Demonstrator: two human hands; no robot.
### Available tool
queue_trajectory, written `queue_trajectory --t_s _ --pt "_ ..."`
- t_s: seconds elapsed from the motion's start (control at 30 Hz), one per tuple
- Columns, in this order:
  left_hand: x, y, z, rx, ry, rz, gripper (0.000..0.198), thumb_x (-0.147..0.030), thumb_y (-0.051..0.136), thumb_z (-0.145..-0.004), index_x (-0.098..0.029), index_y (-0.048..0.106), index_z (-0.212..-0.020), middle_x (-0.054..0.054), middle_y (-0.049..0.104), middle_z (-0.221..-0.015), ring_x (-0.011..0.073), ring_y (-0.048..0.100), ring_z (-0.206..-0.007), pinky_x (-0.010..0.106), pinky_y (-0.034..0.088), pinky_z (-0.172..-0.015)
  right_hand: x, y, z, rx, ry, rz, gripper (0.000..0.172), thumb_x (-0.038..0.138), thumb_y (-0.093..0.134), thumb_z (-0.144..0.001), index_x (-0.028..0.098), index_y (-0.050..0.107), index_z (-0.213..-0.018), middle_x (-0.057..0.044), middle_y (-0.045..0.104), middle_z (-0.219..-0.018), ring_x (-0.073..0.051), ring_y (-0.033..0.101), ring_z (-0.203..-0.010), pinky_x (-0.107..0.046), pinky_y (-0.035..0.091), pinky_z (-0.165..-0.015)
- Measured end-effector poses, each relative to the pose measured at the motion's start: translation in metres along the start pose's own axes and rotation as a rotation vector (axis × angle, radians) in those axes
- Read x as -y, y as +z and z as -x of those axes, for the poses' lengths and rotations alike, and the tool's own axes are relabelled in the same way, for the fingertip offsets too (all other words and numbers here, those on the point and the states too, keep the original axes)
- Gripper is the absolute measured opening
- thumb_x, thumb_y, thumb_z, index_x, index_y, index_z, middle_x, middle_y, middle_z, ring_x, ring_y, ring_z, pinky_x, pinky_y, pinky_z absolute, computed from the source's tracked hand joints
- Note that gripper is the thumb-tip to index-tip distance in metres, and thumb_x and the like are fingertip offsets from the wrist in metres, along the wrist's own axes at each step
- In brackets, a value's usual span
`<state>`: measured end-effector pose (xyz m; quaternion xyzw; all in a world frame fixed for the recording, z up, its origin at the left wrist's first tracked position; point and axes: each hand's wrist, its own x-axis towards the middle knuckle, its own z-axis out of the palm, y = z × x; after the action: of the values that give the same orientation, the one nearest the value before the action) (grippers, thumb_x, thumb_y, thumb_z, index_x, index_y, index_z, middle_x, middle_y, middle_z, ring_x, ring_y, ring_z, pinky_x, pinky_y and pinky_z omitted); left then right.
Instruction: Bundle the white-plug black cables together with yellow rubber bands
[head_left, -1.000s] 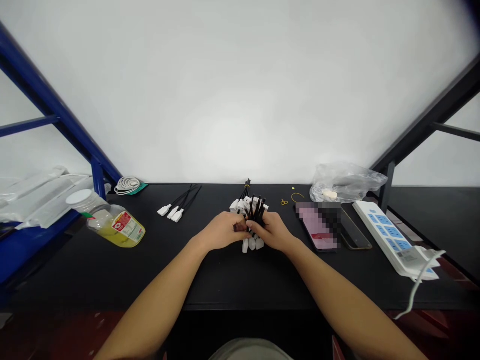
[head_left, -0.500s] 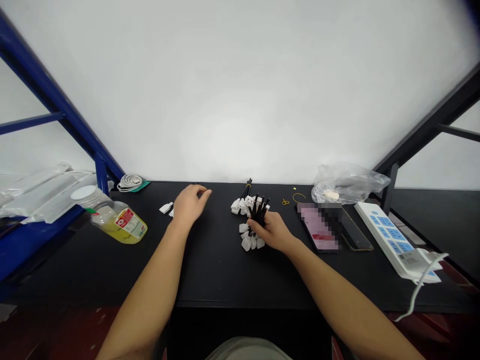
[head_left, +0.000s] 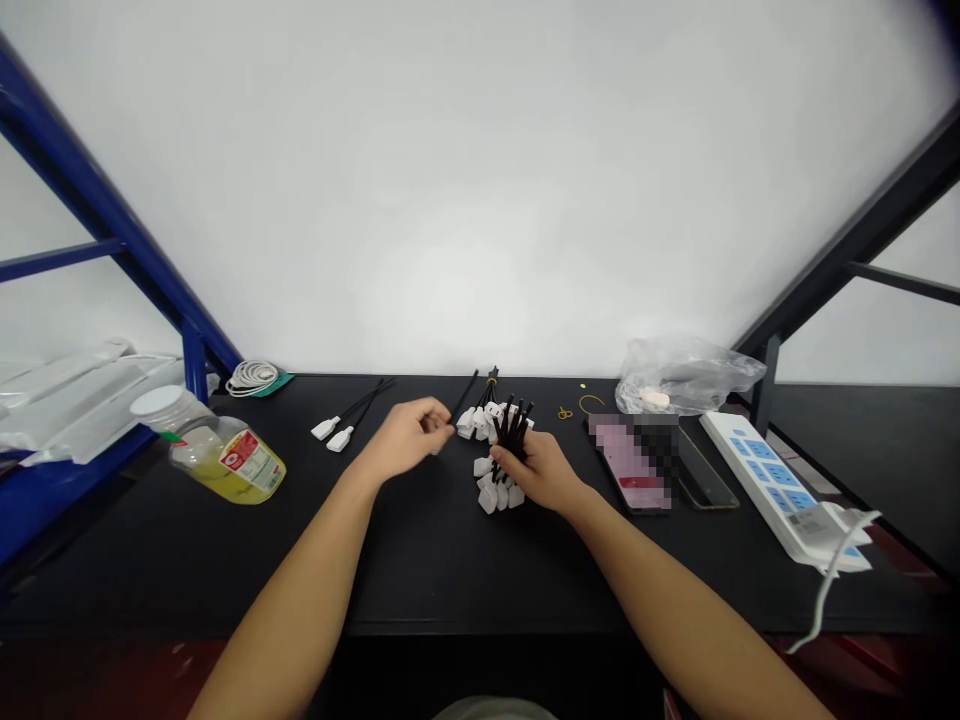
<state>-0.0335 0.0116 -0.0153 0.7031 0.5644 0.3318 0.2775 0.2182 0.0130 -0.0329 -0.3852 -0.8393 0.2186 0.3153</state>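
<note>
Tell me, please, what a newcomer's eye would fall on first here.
The right hand grips a bundle of black cables with white plugs in the middle, while the left hand pinches a single cable beside it. A bottle of yellow liquid lies at the left.

1. I count two hands, the left hand [head_left: 405, 438] and the right hand [head_left: 541, 470].
2. One bundle [head_left: 504, 440] of black cables with white plugs; the plugs are too crowded for me to count.
3. One single cable [head_left: 465, 393] apart from it.
4. Two loose cables [head_left: 340, 439] at the left.
5. One bottle [head_left: 217, 455] and one white cord coil [head_left: 253, 376].
6. Two phones, a blurred phone [head_left: 630, 455] and a dark phone [head_left: 705, 465].
7. One power strip [head_left: 772, 475] and one plastic bag [head_left: 686, 370].
8. Two yellow rubber bands [head_left: 592, 400] that I can make out.
</note>
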Motion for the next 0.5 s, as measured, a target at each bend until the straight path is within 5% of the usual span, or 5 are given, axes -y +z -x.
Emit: queue_trajectory --t_s 0.2,0.5 --pt "-0.03 0.038 0.015 0.346 0.085 0.231 0.027 -0.037 0.077 -0.074 -0.017 0.062 -0.065 -0.003 0.059 -0.064 0.0107 0.049 -0.06 0.023 0.039 -0.057 -0.003 0.001 -0.001 0.021 -0.068 -0.084 0.016 0.034 0.057 -0.094 0.02 0.065 -0.096 -0.004 0.071 -0.086 -0.019 0.065 -0.077 -0.028 0.048 -0.071" --pt "-0.022 0.045 0.01 0.215 0.09 0.275 0.024 -0.037 0.077 -0.075 -0.017 0.064 -0.07 -0.002 0.06 -0.069 0.011 0.051 -0.063 0.022 0.038 -0.056 -0.003 0.0 0.0 0.037 -0.117 -0.21 0.025 0.038 0.049 -0.099 0.019 0.066 -0.096 -0.005 0.07 -0.088 -0.018 0.065 -0.08 -0.03 0.05 -0.075"
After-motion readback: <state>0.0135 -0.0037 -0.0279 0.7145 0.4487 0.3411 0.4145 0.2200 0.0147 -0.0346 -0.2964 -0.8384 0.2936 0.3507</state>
